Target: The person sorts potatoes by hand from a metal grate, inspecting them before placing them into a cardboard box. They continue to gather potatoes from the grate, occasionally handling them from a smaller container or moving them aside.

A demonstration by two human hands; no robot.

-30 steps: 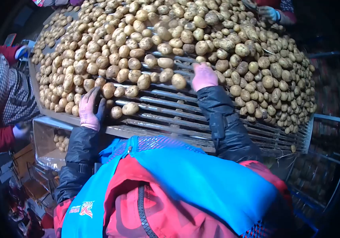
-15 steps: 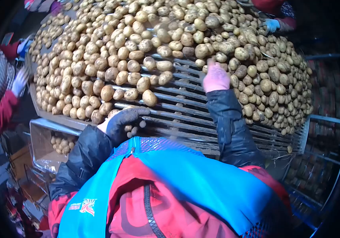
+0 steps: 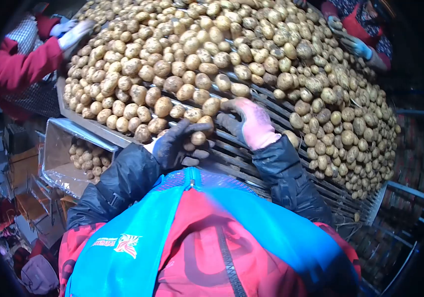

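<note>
My left hand, in a dark soiled glove, is palm-up at the near edge of the slatted rack. Its fingers curl around a small potato, with another potato partly hidden below it. My right hand, in a pink glove with dark, dirty fingers, reaches over the slats from the right. Thumb and fingers are spread, and the fingertips come right up to a potato at the edge of the big heap.
A second slope of potatoes lies to the right. At left below the rack stands a clear-lined crate with potatoes inside. One co-worker's gloved hand is at the upper left, and another's gloved hands are at the upper right.
My right hand has drawn back from the right heap toward my left hand. My left hand has moved right and now cups potatoes. The co-worker at left reaches further over the heap.
</note>
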